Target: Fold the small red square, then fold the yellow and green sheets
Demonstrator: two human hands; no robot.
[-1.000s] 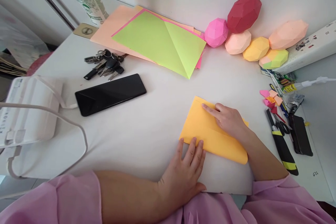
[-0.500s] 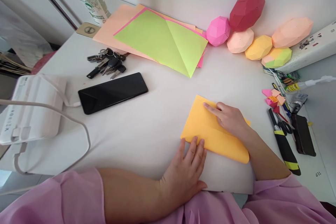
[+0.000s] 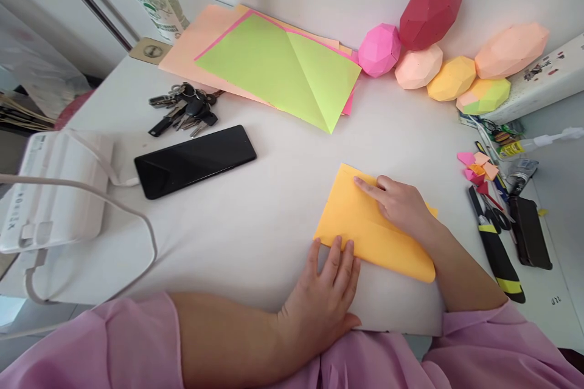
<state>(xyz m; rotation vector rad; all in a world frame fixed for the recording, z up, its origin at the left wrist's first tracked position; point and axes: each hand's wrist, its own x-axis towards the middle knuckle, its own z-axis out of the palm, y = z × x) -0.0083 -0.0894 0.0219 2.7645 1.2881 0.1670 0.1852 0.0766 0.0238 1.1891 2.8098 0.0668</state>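
An orange sheet of paper [image 3: 387, 249], folded over with a rounded fold at its right end, lies on the white table [image 3: 205, 243]. My left hand [image 3: 323, 292] rests flat at the paper's near edge, fingers spread and fingertips touching that edge. On top of the paper lies my right hand [image 3: 401, 203], its index finger stretched toward the upper left corner and its other fingers curled beneath, partly hidden. Nothing shows in its grasp.
Green paper [image 3: 278, 67] tops a stack at the back. Faceted paper shapes [image 3: 378, 50] line the wall. Keys [image 3: 187, 109], a black phone [image 3: 196, 161] and a white charger [image 3: 59, 188] lie left. A cutter [image 3: 497, 255], scissors [image 3: 497, 217] and paper scraps [image 3: 477, 167] lie right.
The view has shifted very slightly. Both hands and the orange paper hold almost the same positions.
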